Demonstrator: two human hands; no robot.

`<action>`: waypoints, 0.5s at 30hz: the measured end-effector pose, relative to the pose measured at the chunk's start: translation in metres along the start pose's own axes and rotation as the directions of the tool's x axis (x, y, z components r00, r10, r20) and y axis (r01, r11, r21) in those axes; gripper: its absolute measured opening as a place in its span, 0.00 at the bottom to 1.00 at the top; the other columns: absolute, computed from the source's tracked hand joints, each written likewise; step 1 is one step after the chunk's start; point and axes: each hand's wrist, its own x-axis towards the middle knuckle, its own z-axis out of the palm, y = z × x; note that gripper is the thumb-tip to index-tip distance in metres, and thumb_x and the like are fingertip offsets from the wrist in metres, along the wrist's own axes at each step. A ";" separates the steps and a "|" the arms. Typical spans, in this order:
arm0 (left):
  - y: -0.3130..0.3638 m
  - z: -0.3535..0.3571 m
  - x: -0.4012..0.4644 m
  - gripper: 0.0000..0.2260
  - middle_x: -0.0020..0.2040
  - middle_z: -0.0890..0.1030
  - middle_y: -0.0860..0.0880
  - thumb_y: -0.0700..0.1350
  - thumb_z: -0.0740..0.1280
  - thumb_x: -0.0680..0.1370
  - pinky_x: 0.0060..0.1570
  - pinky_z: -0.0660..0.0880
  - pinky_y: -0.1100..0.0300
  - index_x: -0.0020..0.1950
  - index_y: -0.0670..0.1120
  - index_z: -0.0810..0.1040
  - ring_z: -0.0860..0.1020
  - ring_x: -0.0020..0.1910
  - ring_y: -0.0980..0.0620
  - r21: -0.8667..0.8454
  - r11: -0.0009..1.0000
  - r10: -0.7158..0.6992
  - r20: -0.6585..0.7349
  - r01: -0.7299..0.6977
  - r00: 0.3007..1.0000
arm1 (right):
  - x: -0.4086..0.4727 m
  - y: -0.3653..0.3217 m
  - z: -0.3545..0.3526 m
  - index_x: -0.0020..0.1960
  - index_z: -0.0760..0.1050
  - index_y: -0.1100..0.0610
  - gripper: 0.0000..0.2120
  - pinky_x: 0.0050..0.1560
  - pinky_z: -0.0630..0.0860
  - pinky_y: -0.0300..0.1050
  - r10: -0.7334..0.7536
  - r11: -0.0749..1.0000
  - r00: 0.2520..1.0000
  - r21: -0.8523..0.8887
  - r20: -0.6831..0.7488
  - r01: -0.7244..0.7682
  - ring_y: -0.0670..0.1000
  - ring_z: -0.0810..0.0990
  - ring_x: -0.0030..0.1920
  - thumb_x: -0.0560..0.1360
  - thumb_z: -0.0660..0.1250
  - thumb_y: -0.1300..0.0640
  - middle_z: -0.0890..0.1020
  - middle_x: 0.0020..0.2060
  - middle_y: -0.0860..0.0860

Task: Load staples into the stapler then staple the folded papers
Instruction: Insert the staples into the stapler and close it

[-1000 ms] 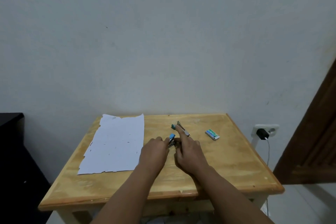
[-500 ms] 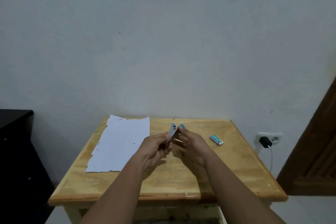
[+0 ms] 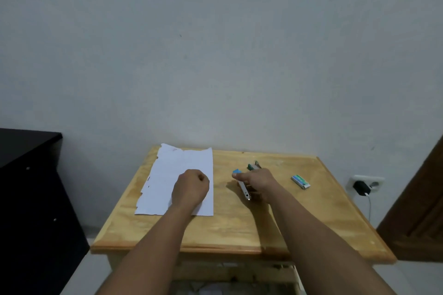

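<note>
Pale wall rises behind the wooden counter (image 3: 239,230). On the folded papers (image 3: 167,175) rests the left hand (image 3: 190,188), fingers curled into a fist, holding nothing visible. Right of the papers, the right hand (image 3: 257,182) grips the stapler (image 3: 243,187). Farther right lies a staple box (image 3: 300,181).

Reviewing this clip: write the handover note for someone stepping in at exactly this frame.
Left hand: fingers curled, resting on the paper; whether it pinches the sheet cannot be told.
Right hand: holds the stapler just above the wooden table, thumb by its blue end.
Staple box: lies on the table to the right, apart from the hand.
Done: nothing visibly stapled; whether staples are loaded cannot be seen.
Left: confirm the staples are in, fold the paper if needed, staple it.
</note>
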 end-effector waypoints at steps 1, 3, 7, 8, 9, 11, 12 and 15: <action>-0.005 -0.004 0.003 0.11 0.41 0.85 0.51 0.45 0.65 0.81 0.43 0.79 0.54 0.41 0.46 0.84 0.83 0.45 0.48 0.021 0.999 0.025 -0.023 -0.024 0.999 | 0.001 -0.001 0.004 0.46 0.81 0.64 0.20 0.46 0.75 0.48 -0.023 0.999 1.000 -0.039 -0.014 0.023 0.53 0.80 0.42 0.67 0.85 0.51 0.82 0.43 0.56; -0.015 -0.014 0.011 0.11 0.43 0.86 0.51 0.45 0.65 0.81 0.47 0.82 0.50 0.44 0.46 0.85 0.83 0.46 0.47 0.065 0.996 0.056 -0.054 -0.052 0.997 | 0.006 -0.003 0.013 0.43 0.79 0.65 0.19 0.40 0.71 0.45 -0.082 0.992 0.995 -0.097 -0.053 0.076 0.52 0.77 0.38 0.70 0.83 0.51 0.80 0.39 0.57; -0.043 -0.040 0.028 0.13 0.60 0.85 0.51 0.48 0.65 0.82 0.56 0.80 0.49 0.63 0.50 0.84 0.80 0.62 0.45 0.208 0.976 0.086 -0.115 -0.061 0.990 | 0.015 -0.015 0.029 0.49 0.81 0.66 0.18 0.40 0.70 0.45 -0.069 0.992 0.997 -0.109 -0.032 0.065 0.53 0.75 0.37 0.77 0.73 0.49 0.83 0.42 0.61; -0.051 -0.046 0.031 0.14 0.65 0.82 0.50 0.49 0.65 0.82 0.58 0.78 0.49 0.67 0.51 0.82 0.77 0.65 0.44 0.252 0.967 0.072 -0.109 -0.042 0.991 | 0.018 -0.019 0.034 0.47 0.79 0.62 0.15 0.39 0.68 0.44 -0.039 0.991 0.999 -0.130 -0.012 0.037 0.53 0.74 0.35 0.77 0.70 0.48 0.81 0.40 0.57; -0.057 -0.052 0.033 0.16 0.68 0.80 0.49 0.50 0.65 0.83 0.60 0.76 0.48 0.70 0.51 0.80 0.75 0.68 0.43 0.299 0.954 0.054 -0.101 -0.022 0.993 | 0.021 -0.022 0.038 0.47 0.76 0.60 0.14 0.38 0.67 0.44 -0.021 0.987 1.000 -0.159 -0.009 0.019 0.53 0.72 0.33 0.76 0.68 0.48 0.78 0.39 0.55; -0.073 -0.060 0.038 0.19 0.71 0.77 0.47 0.52 0.65 0.83 0.64 0.72 0.47 0.74 0.52 0.76 0.71 0.70 0.41 0.371 0.928 0.020 -0.086 0.013 0.996 | 0.029 -0.024 0.051 0.51 0.72 0.59 0.13 0.36 0.67 0.44 -0.037 0.965 0.999 -0.260 -0.030 0.028 0.51 0.71 0.34 0.75 0.69 0.50 0.75 0.37 0.53; -0.079 -0.063 0.040 0.20 0.71 0.76 0.47 0.55 0.65 0.83 0.65 0.71 0.46 0.75 0.52 0.75 0.71 0.71 0.41 0.391 0.920 0.009 -0.076 0.021 0.997 | 0.035 -0.024 0.057 0.54 0.71 0.59 0.14 0.36 0.68 0.45 -0.065 0.947 0.996 -0.319 -0.053 0.044 0.49 0.72 0.35 0.76 0.70 0.51 0.75 0.38 0.52; -0.099 -0.062 0.043 0.24 0.72 0.75 0.49 0.62 0.63 0.82 0.66 0.69 0.45 0.76 0.53 0.72 0.70 0.71 0.42 0.455 0.890 0.008 -0.019 0.002 1.000 | 0.045 -0.022 0.077 0.56 0.70 0.58 0.17 0.38 0.70 0.44 -0.105 0.900 0.991 -0.431 -0.078 0.061 0.47 0.74 0.39 0.76 0.72 0.50 0.76 0.40 0.50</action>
